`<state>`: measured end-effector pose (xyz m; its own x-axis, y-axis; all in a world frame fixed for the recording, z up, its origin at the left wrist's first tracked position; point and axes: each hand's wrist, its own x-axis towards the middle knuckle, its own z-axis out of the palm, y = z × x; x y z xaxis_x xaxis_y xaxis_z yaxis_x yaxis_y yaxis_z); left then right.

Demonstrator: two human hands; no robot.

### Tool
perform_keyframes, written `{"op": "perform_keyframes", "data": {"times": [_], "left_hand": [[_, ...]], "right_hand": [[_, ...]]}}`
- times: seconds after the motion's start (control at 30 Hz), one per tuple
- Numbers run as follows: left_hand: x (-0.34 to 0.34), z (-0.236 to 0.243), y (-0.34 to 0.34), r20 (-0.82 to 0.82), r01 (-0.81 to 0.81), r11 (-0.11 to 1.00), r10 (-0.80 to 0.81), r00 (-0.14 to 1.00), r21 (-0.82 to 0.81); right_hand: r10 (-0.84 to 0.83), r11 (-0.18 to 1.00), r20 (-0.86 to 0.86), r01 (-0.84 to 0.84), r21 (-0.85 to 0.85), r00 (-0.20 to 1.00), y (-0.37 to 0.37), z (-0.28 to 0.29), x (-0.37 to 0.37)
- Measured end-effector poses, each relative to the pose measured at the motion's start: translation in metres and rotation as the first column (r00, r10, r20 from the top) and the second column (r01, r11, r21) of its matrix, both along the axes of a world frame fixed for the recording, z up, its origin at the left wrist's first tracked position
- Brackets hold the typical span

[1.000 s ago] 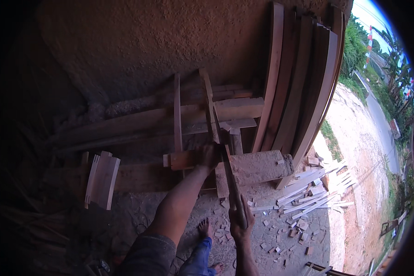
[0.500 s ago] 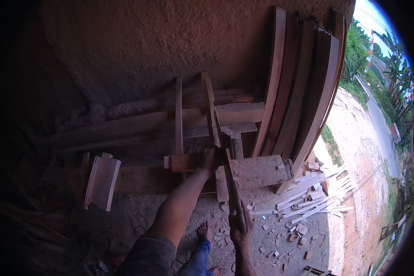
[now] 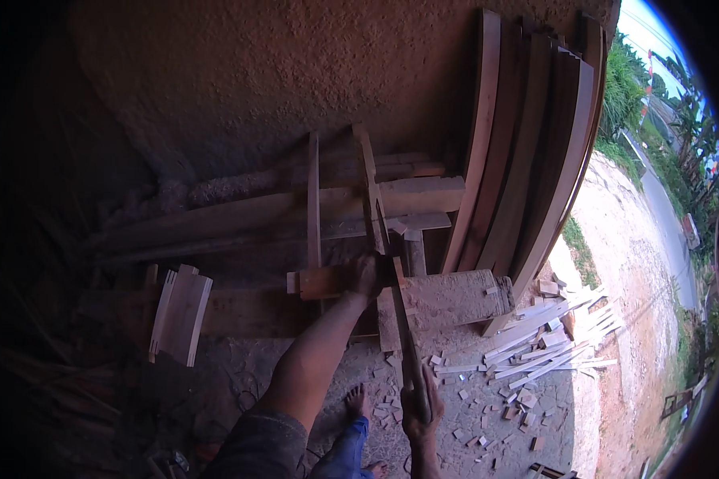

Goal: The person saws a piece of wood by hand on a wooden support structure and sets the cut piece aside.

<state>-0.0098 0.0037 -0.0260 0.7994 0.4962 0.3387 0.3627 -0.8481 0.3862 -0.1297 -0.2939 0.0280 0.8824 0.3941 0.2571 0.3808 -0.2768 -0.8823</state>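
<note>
My right hand (image 3: 421,407) is closed around the near end of a long, narrow saw (image 3: 407,343), seen almost edge-on. The saw runs away from me past the end of a short reddish-brown wood block (image 3: 324,283). My left hand (image 3: 366,275) grips that block at its right end, close beside the saw, and its fingertips are in shadow. The block lies across the low wooden bench (image 3: 455,297). Where the saw meets the wood is too dark to make out.
Two upright strips, one a pale batten (image 3: 313,199), stand beyond my left hand. Tall planks (image 3: 479,144) lean on the wall at right. Jointed pieces (image 3: 181,315) rest on the bench's left. Offcuts (image 3: 527,395) and thin sticks (image 3: 551,339) litter the floor near my bare foot (image 3: 357,401).
My right hand and the saw have come slightly toward me. The left hand keeps its grip on the wood block, and the whole view has shifted a little.
</note>
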Motion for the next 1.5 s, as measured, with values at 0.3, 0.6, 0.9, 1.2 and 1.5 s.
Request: {"op": "perform_keyframes", "data": {"times": [0.3, 0.6, 0.9, 1.2, 1.5], "left_hand": [[0.003, -0.003, 0.005, -0.053, 0.009, 1.0, -0.011, 0.999, -0.028], [-0.008, -0.014, 0.011, 0.019, -0.067, 0.997, 0.066, 0.998, 0.045], [-0.044, 0.03, 0.012, -0.154, 0.354, 0.935, -0.355, 0.922, -0.03], [-0.038, 0.011, 0.007, -0.325, 0.233, 0.941, -0.147, 0.934, 0.244], [-0.022, 0.029, 0.018, -0.269, 0.249, 0.966, -0.225, 0.937, 0.061]], "right_hand": [[0.01, 0.997, 0.106, -0.002, -0.078, 0.994, -0.012, -0.008, -0.012], [-0.03, 0.999, -0.111, 0.032, 0.016, 0.993, -0.002, -0.005, -0.014], [-0.068, 0.995, -0.076, 0.073, 0.063, 0.995, -0.043, 0.021, -0.02], [-0.055, 0.997, -0.046, 0.057, 0.045, 0.997, -0.027, 0.051, -0.018], [0.005, 0.998, -0.309, -0.023, -0.057, 0.951, -0.034, 0.092, -0.016]]}}
